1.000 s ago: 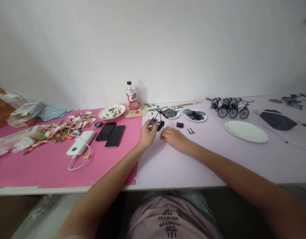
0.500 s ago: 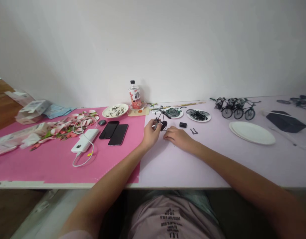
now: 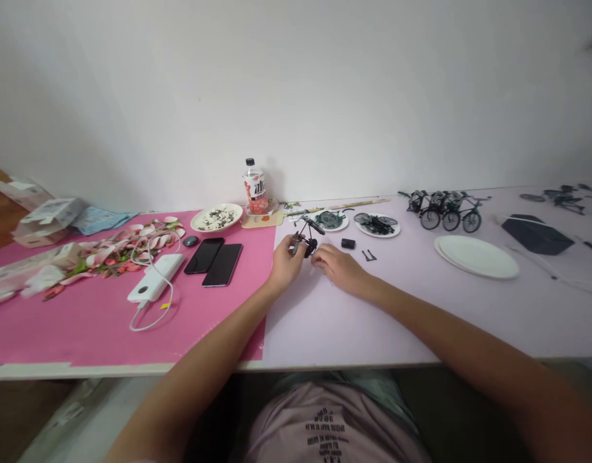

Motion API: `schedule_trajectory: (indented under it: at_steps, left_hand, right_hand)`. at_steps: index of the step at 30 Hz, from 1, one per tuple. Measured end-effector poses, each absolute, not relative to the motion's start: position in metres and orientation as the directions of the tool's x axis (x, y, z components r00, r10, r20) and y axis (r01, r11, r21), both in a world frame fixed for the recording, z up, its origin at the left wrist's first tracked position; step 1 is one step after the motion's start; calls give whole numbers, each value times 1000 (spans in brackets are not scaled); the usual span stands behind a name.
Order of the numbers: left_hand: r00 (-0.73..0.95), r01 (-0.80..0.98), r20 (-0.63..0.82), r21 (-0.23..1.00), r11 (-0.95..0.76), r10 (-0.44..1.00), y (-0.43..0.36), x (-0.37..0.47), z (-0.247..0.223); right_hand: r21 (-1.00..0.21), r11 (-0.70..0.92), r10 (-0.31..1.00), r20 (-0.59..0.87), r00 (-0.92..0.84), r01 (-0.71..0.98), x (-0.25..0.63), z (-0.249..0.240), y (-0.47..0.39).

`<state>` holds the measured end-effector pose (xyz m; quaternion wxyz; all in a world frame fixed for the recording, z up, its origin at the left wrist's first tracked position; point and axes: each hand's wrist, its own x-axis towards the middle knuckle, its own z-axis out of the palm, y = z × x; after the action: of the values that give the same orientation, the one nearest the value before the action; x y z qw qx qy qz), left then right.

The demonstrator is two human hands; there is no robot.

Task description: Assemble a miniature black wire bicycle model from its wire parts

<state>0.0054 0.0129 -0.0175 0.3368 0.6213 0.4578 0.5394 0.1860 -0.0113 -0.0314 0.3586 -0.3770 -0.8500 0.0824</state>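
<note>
Black bicycle frame, between hands, seemingly left-held

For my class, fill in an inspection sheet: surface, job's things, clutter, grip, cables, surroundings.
Surface: pink cover at left, pale lilac cover at right.
Job's things: dark bicycle-like piece; small black block; plates of dark parts; standing model bicycles.
Clutter: phones, bottle, pink petals.
Grip: left hand holds the piece; right hand close beside it, contact unclear.
Cables: white cable at power bank; pale strand at right, unclear.
Surroundings: pale wall behind.
</note>
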Motion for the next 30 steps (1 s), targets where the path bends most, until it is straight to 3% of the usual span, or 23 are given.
schedule_trajectory:
  at_steps: [4,7,14,30]
  left_hand:
    - [39,225,345,911,-345,938,6,8,-17]
    - [105,222,346,906,-362,932,-3,12,-17]
    - [226,258,382,864,-433,896,-19,20,-16]
    - [246,247,397,857,-453,884,-20,22,-17]
  right_hand:
    - [-411,750,600,753,-271,518,187,-27,-12]
    - [-406,749,564,806,-182,523,188,-24,-11]
    - [-419,739,564,813,-144,528,189,-23,-12]
    - [-452,729,599,784,-160,513,189,-21,-15]
